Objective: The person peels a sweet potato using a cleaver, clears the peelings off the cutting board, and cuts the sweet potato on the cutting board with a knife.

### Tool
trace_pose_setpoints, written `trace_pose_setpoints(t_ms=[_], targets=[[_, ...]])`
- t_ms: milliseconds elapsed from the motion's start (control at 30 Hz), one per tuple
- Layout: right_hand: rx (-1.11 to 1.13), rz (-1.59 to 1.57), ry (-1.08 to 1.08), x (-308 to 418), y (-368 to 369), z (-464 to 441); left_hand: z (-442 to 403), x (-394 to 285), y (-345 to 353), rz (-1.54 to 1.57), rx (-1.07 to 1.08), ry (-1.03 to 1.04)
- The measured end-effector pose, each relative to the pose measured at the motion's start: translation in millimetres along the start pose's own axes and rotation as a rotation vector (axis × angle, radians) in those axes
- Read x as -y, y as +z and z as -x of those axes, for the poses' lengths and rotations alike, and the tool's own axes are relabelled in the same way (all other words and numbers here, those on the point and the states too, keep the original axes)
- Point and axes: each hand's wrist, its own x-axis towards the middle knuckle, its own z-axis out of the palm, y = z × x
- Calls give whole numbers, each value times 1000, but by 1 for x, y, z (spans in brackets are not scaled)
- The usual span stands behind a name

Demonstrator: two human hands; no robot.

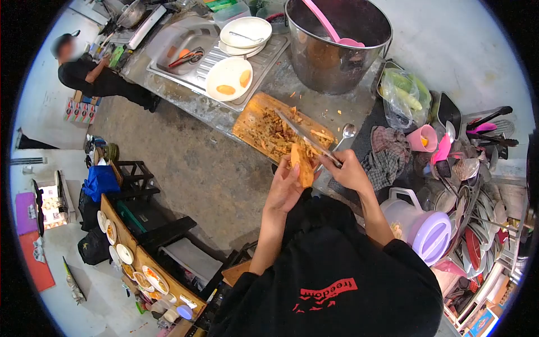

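My left hand (282, 190) is closed around a thick, peeled orange root vegetable (302, 165), held up just off the near edge of the cutting board. I cannot tell its exact kind. My right hand (351, 171) grips the handle of a knife (306, 136), whose blade slants up and left over the board, close to the vegetable. Brown and orange peelings cover much of the wooden cutting board (255, 112). Beyond it, a white plate (216, 78) holds two orange pieces. A metal spoon (348, 131) lies to the right of the board.
A large metal pot (337, 67) with a pink ladle (325, 22) stands behind the board. The steel sink (174, 42) is left of stacked plates (245, 32). On the right are a lidded jug (429, 238) and crowded dishes. Another person (84, 73) stands far left.
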Motion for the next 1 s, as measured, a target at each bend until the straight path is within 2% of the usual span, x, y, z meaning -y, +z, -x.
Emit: trace_pose_setpoints(t_ms=[167,233,267,367,433,500,567,633,700,733,867,933,1000], targets=[[155,103,-243,-1,-6,15,-3,1,-34,-87,-28,7],[146,119,-262,10,-3,24,-4,5,-32,-121,-10,250],[153,154,-277,11,-1,27,-6,3,-32,-172,-110,168],[154,250,-308,4,8,34,-10,-3,-29,-149,-130,179],[74,247,-395,1,13,35,-13,3,-42,-142,-139,189],[38,242,-419,2,15,36,-5,1,-24,-318,-151,329],[3,237,-445,6,12,36,-8,0,-27,-205,-205,251],[71,368,-545,17,1,37,-10,-1,-27,-93,-259,173],[76,374,-609,24,1,40,-8,-5,-15,-109,-446,129],[81,382,-675,25,2,42,-11,-4,-19,-89,-419,118],[40,471,-640,14,16,47,-13,-6,-21,-106,-337,133],[-74,491,-653,8,22,47,-13,-5,-18,-128,-444,117],[-67,497,-650,6,22,47,-10,-9,-12,-133,-497,53]])
